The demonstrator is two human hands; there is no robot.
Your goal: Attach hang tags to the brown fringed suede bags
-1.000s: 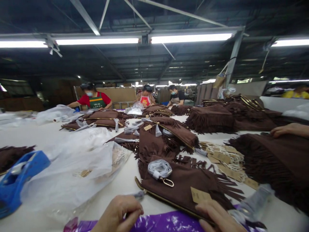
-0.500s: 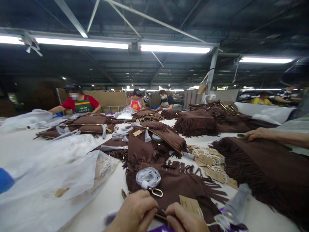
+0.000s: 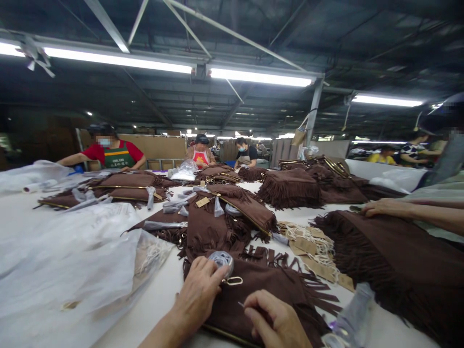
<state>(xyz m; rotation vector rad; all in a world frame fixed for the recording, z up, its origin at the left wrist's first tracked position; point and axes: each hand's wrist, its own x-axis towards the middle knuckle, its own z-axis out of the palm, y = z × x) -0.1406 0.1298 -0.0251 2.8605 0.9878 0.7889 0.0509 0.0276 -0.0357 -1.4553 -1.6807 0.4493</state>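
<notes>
A dark brown fringed bag [image 3: 253,275] lies flat right in front of me, a gold zipper along its near edge. On it rests a coiled strap [image 3: 222,260] in clear wrapping with a gold clasp [image 3: 233,281]. My left hand [image 3: 201,285] is closed around the near left side of the coil, which partly hides it. Over the bag's near half, my right hand [image 3: 273,316] is closed in a pinch. A thin pale tip pokes out from its fingertips, too small to name. Beside this bag's right corner lies a plastic-wrapped piece [image 3: 353,314].
Large plastic sheeting [image 3: 72,261] covers the table's left. Tan tags with white strings [image 3: 311,246] lie right of centre. More fringed bags [image 3: 290,186] are piled beyond. A co-worker's hand [image 3: 384,208] rests on a bag at right; several people work across the table.
My left hand has moved up from the bag's near edge onto the coiled strap. My right hand has moved slightly up, and the tan tag beside it is out of sight.
</notes>
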